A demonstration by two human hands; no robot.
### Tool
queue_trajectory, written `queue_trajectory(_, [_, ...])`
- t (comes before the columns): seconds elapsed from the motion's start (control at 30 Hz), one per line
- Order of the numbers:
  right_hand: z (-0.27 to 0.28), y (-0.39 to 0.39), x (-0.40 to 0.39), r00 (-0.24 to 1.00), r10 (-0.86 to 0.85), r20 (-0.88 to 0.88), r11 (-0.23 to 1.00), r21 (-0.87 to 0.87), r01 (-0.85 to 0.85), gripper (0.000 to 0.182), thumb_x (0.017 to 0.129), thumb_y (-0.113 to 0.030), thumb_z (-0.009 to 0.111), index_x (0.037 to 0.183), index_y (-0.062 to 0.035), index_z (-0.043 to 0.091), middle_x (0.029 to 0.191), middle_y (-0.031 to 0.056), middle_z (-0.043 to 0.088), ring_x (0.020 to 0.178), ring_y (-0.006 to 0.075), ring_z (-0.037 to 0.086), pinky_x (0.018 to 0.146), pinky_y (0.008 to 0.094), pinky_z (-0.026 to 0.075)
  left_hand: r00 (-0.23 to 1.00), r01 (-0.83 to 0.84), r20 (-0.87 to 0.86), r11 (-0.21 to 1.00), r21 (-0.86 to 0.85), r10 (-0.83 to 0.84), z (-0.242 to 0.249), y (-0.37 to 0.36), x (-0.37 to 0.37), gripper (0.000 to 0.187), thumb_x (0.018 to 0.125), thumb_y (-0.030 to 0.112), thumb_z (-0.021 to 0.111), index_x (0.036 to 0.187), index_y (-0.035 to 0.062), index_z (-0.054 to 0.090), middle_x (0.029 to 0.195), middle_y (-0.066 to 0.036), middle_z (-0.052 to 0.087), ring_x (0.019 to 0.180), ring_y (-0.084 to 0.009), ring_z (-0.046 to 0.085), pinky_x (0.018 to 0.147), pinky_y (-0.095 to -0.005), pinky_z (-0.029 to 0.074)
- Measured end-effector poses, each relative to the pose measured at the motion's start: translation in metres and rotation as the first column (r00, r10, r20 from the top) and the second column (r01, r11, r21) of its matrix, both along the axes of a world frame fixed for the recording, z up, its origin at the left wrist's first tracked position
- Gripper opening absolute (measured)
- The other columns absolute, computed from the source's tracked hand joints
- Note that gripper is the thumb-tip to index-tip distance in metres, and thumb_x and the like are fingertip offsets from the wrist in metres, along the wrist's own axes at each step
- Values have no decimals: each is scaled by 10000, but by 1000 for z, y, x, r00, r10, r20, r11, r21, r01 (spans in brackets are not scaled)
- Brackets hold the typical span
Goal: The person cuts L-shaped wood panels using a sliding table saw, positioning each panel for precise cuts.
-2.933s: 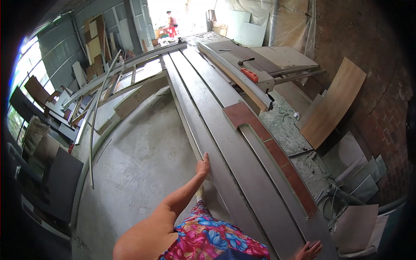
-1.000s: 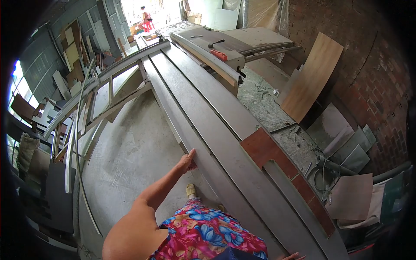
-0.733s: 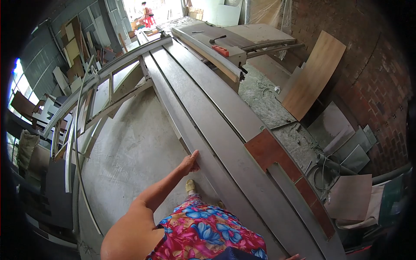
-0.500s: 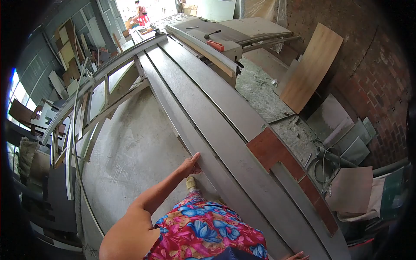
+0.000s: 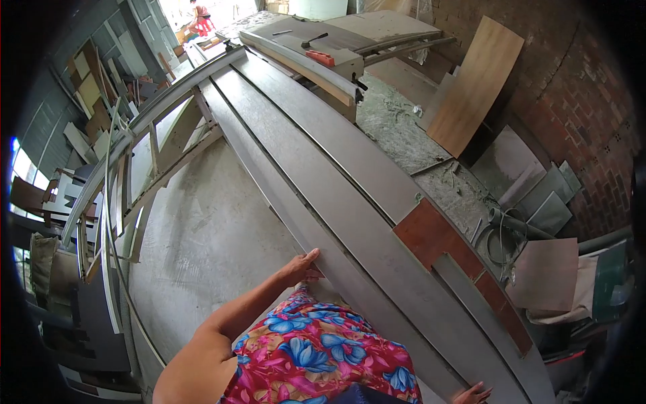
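A long grey metal machine table (image 5: 323,175) with dark lengthwise slots runs from the far upper left to the lower right. My left hand (image 5: 301,267) grips its near edge, thumb on top and the other fingers hidden below. At the bottom of the view my right hand (image 5: 473,394) rests on the table with its fingers apart; the wrist is cut off by the frame. A reddish-brown board (image 5: 427,232) lies along the far side of the table, beyond both hands. Set against it is a narrow grey strip (image 5: 464,286).
A metal frame (image 5: 161,172) branches off to the left over the concrete floor (image 5: 208,236). A red-handled tool (image 5: 320,58) lies on the machine top. A wooden panel (image 5: 476,87) leans by the brick wall. Far off stands another person (image 5: 200,19).
The view has shifted, and the table's far end sits further left. My left hand appears slightly lower and to the right, still on the edge. More of my right hand shows.
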State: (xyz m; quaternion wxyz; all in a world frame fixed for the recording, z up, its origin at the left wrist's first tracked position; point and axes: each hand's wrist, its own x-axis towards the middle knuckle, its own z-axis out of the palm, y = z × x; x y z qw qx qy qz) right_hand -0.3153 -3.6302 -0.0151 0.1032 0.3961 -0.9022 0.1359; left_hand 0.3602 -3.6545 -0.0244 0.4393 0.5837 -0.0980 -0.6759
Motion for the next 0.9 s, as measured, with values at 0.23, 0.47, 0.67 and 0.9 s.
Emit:
queue_trajectory(0.23, [21,-2,11,999,-47,11,998,-49,47,676,895,-543,404,1378,-77,325,1387,212,343,1245,380,372,991,446,339,997,80,8,997,0,-80,3,6,1,678,880,562,455,1164,-51,512,1048,-166,619,942,-264,629,816,-352,475])
queue_trajectory(0.47, [24,-85,90,898,439,-21,872,-231,-431,686,831,-397,595,1364,-52,335,1385,228,328,1275,380,326,1028,464,296,991,123,-62,986,113,-117,18,3,11,677,877,551,469,1128,-75,537,1002,-176,638,895,-253,644,781,-340,494])
queue_trajectory(0.67, [47,-171,171,709,705,20,705,-127,-698,782,730,-345,687,1384,-110,326,1419,175,296,1311,356,271,1058,485,244,545,696,212,579,425,-811,68,-17,12,514,882,486,503,924,-9,637,780,-126,679,676,-236,665,657,-327,538])
queue_trajectory(0.9, [41,-224,152,627,776,68,620,104,-778,799,700,-445,699,1366,-142,379,1394,107,359,1298,324,301,1062,500,231,170,660,719,620,425,-674,99,-63,-37,412,837,439,564,798,31,613,689,-86,660,612,-219,649,604,-356,507])
